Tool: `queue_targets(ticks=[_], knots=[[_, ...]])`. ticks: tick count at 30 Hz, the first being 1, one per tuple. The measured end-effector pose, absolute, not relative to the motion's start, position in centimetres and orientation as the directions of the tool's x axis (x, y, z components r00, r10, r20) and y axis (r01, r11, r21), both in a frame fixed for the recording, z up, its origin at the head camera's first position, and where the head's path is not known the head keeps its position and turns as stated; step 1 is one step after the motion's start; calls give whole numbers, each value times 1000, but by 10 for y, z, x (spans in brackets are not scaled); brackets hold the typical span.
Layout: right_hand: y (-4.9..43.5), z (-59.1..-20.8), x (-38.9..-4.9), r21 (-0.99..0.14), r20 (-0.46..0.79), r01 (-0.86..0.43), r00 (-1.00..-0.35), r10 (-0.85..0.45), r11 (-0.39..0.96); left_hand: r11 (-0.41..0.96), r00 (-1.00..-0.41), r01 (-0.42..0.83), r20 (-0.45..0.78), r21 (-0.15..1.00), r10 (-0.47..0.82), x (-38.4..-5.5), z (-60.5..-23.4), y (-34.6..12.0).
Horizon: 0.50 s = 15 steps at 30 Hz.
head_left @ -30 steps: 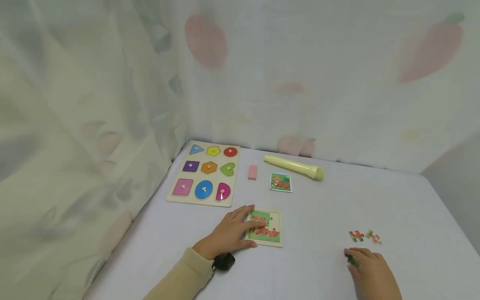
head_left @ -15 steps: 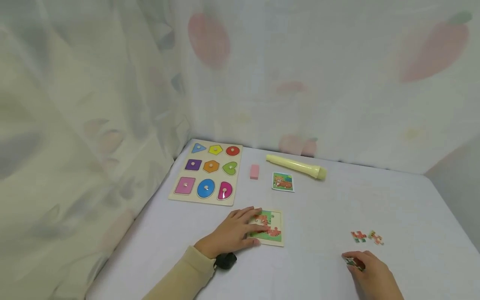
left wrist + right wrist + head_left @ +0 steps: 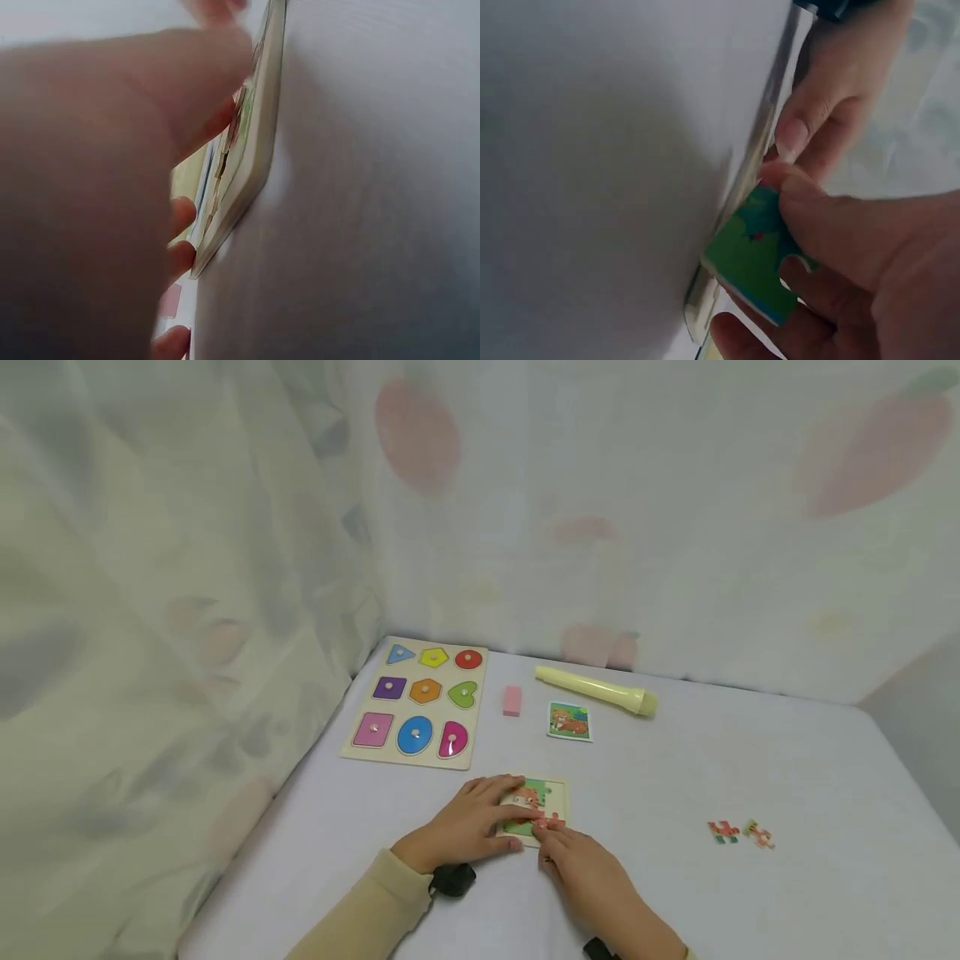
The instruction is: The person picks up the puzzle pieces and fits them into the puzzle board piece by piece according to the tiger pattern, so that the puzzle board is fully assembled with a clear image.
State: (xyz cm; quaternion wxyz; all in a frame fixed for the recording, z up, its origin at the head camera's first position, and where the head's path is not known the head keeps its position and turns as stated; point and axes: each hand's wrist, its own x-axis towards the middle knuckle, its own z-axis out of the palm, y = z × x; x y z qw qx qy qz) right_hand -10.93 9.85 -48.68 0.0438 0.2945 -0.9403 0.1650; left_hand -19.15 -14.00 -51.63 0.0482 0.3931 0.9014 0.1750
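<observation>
One left hand (image 3: 467, 827), fingers spread, seemingly steadies our puzzle board (image 3: 558, 802); our right hand (image 3: 588, 867) pinches a green piece (image 3: 751, 259).

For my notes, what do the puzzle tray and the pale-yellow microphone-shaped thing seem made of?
Puzzle tray: probably wood or fibreboard, matte; its edge is thick and pale.
Microphone-shaped thing: likely plastic, smooth and glossy; light glints off it.

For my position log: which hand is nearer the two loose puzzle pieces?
Right. The right hand is at the near edge of the board, left of the pieces; the left hand lies on the board's left side, farther away.
</observation>
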Motion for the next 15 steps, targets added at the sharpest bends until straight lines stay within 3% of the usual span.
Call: queue_targets(ticks=[10, 12, 15], knots=[[110, -492, -114, -333, 201, -597, -801, -564, 730, 662, -696, 689, 14, 295, 718, -191, -512, -137], [112, -489, -117, -412, 234, -550, -835, -498, 727, 659, -694, 687, 10, 307, 720, -192, -512, -138], [114, -482, -125, -636, 224, -374, -926, -303, 674, 655, -695, 684, 13, 320, 719, -192, -513, -138]])
